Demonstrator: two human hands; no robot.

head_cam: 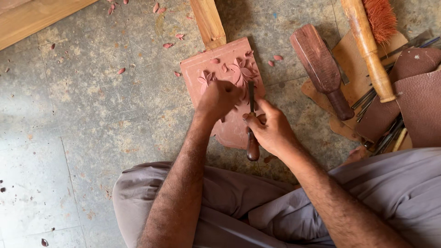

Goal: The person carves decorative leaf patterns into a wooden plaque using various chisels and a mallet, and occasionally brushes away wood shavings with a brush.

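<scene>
A reddish wooden panel [216, 62] with carved flowers lies flat on the stone floor in front of my crossed legs. My right hand [271, 131] grips a carving chisel [251, 147] by its dark wooden handle, the metal blade pointing up onto the flower carving. My left hand [219, 98] rests fisted on the panel beside the blade, fingers against the steel near the tip. The lower part of the panel is hidden under both hands.
A dark wooden mallet [321, 69] lies to the right. Beside it are a light wooden handle with an orange brush [370, 43], brown leather pieces [420, 101] and several metal tools [386, 133]. A wooden batten [209, 20] butts the panel's far edge. Wood chips [167, 45] dot the floor.
</scene>
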